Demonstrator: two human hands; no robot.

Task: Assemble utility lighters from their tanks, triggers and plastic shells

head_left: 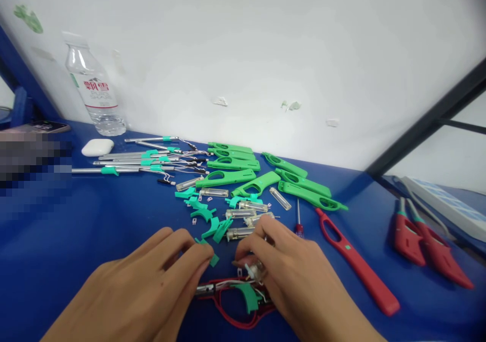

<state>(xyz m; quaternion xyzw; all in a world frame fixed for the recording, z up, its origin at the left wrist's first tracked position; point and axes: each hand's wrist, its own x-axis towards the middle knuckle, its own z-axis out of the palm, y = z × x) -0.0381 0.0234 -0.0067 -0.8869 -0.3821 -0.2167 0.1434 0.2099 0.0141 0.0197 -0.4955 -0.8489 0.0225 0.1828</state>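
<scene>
"Red plastic, low in the middle: what is it?"

"An open shell (243,326), down on the blue counter (45,261) between the two hands. A metal tube (207,290), pale wires (228,283) and a green trigger (248,297) lie along it."

"And the left hand (152,276)?"

"Its fingers are bent close together at the end of the tube. The back of the hand hides the contact, so I cannot tell whether they grip it."

"The right hand (290,261)?"

"Fingers curled nearly closed around a clear cartridge (256,271), its pale end showing just above the shell."

"What lies beyond?"

"Loose green triggers (203,214) and more cartridges (241,214), scattered; behind them, green shells (246,164) near the white wall (243,53). Left of those, wired metal rods (125,170), a white case (97,147) and a clear bottle (98,91)."

"On the right side?"

"A screwdriver (299,229), a long red shell half (364,268) lying aslant, and, farther over, two red pieces with metal tips (410,243), side by side."
</scene>
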